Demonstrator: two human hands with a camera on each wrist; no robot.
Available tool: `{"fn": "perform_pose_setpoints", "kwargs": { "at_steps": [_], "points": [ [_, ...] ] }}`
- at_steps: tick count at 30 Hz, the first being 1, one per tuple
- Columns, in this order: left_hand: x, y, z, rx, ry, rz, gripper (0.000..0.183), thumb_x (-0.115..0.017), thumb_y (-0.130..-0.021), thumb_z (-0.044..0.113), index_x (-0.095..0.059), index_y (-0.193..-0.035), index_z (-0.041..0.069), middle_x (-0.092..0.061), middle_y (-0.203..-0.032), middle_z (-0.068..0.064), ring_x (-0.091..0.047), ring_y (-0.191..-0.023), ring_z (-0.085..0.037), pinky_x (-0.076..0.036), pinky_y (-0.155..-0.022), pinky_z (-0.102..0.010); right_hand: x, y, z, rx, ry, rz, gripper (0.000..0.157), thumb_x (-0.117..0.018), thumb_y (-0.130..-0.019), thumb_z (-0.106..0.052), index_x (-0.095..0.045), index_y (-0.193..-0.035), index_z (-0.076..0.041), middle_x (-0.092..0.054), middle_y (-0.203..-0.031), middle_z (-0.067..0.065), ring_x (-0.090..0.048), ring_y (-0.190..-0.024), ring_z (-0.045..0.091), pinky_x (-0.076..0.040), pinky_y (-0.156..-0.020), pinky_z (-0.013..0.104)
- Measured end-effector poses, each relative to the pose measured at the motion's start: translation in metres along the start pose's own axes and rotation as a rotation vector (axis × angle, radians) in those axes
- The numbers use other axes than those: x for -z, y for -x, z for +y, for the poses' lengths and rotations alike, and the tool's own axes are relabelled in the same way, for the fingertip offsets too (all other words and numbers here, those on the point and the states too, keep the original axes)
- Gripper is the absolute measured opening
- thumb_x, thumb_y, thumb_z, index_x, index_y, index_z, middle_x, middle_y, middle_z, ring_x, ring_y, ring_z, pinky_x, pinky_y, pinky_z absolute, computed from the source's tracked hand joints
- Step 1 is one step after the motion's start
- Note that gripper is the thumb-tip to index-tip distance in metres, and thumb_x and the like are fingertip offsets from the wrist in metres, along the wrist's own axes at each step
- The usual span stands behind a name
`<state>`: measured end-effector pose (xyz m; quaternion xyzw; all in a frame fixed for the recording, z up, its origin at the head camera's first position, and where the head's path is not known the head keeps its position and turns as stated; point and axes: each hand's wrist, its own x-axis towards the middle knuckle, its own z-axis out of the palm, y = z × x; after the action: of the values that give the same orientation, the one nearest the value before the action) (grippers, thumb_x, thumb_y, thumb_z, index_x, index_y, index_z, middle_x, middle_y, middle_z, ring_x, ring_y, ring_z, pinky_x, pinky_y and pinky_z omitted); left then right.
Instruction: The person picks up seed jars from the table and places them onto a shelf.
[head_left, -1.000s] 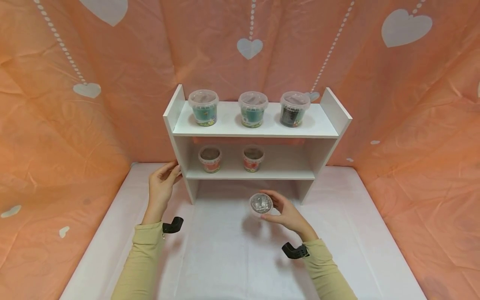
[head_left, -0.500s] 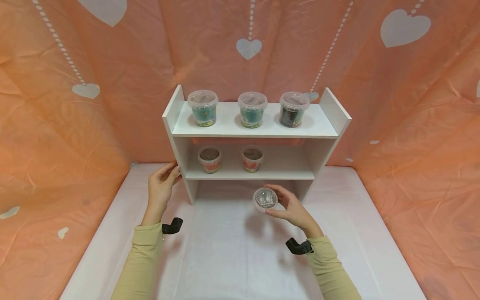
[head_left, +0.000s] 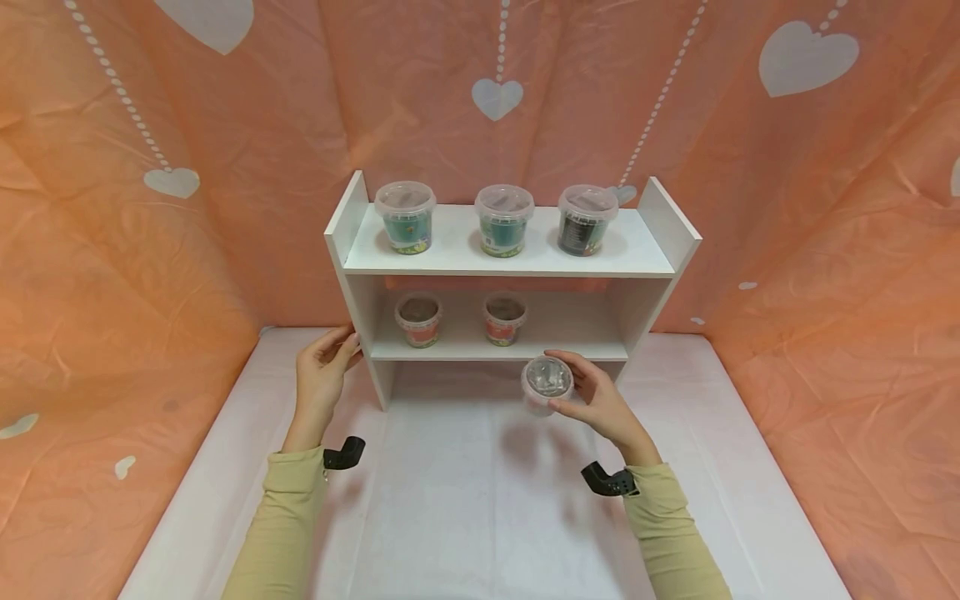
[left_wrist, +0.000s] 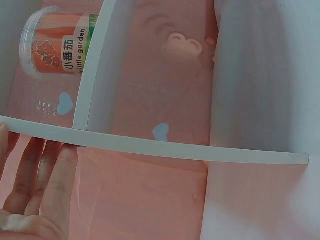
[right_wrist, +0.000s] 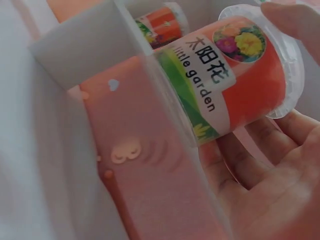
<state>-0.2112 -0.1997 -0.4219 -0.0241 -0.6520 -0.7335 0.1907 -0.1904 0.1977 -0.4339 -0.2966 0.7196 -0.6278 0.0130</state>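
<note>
In the head view my right hand (head_left: 600, 404) grips a small clear plastic tub (head_left: 546, 385) by its rim, thumb on the near side and fingers round the far side. The right wrist view shows the tub's orange label (right_wrist: 255, 85) with flowers and "little garden" on it. The tub is held in front of the white shelf unit (head_left: 510, 272), overlapping the lower opening under the middle board. My left hand (head_left: 322, 371) rests against the unit's left side panel; in the left wrist view its straight fingers (left_wrist: 57, 172) touch the panel's outer face.
On the top board stand two green-labelled tubs (head_left: 408, 229) (head_left: 504, 233) and a dark-labelled tub (head_left: 582, 232). Two smaller orange-labelled tubs (head_left: 422, 332) (head_left: 502, 330) stand on the middle board, left and centre. An orange cloth (head_left: 247, 208) hangs behind and beside the white table (head_left: 435, 517).
My right hand has carried the tub to the right and toward the shelf unit, its shadow shifting along the table. The left hand has stayed at the side panel.
</note>
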Motion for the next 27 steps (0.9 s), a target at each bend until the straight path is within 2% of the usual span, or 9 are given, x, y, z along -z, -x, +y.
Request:
{"fn": "perform_pose_setpoints", "kwargs": {
  "at_steps": [3, 9, 15, 27],
  "points": [
    [0.000, 0.000, 0.000, 0.004, 0.000, 0.003, 0.030, -0.063, -0.091, 0.000, -0.060, -0.116, -0.016, -0.067, -0.096, 0.002, -0.066, -0.088, -0.010, -0.056, -0.078, -0.024, 0.003, -0.002, -0.004, -0.006, -0.028, 0.019, 0.066, -0.072, -0.080, 0.008, -0.043, -0.140, 0.002, -0.050, -0.132, 0.018, -0.053, -0.115, 0.023, -0.049, -0.093, 0.027],
    [0.000, -0.001, 0.000, -0.001, 0.005, -0.002, 0.030, -0.063, -0.091, 0.001, -0.060, -0.116, -0.016, -0.067, -0.097, 0.002, -0.066, -0.088, -0.010, -0.056, -0.078, -0.025, 0.010, -0.007, -0.012, -0.007, -0.098, 0.027, 0.067, -0.072, -0.081, 0.008, -0.040, -0.140, 0.003, -0.049, -0.132, 0.017, -0.053, -0.114, 0.024, -0.052, -0.088, 0.028],
    [0.000, -0.001, -0.001, -0.008, 0.029, -0.006, 0.030, -0.063, -0.091, 0.000, -0.059, -0.115, -0.017, -0.068, -0.097, 0.001, -0.066, -0.088, -0.011, -0.056, -0.078, -0.025, 0.017, -0.012, -0.014, -0.009, -0.042, 0.039, 0.066, -0.070, -0.082, 0.009, -0.041, -0.140, 0.001, -0.050, -0.131, 0.016, -0.053, -0.114, 0.023, -0.049, -0.091, 0.026],
    [0.000, 0.000, 0.002, -0.015, 0.039, -0.018, 0.031, -0.063, -0.090, -0.002, -0.058, -0.116, -0.018, -0.068, -0.098, 0.001, -0.066, -0.088, -0.011, -0.056, -0.078, -0.026, 0.029, -0.026, -0.016, -0.006, 0.018, 0.136, 0.062, -0.070, -0.081, 0.009, -0.044, -0.137, 0.003, -0.053, -0.128, 0.017, -0.055, -0.109, 0.019, -0.048, -0.090, 0.024]
  ]
}}
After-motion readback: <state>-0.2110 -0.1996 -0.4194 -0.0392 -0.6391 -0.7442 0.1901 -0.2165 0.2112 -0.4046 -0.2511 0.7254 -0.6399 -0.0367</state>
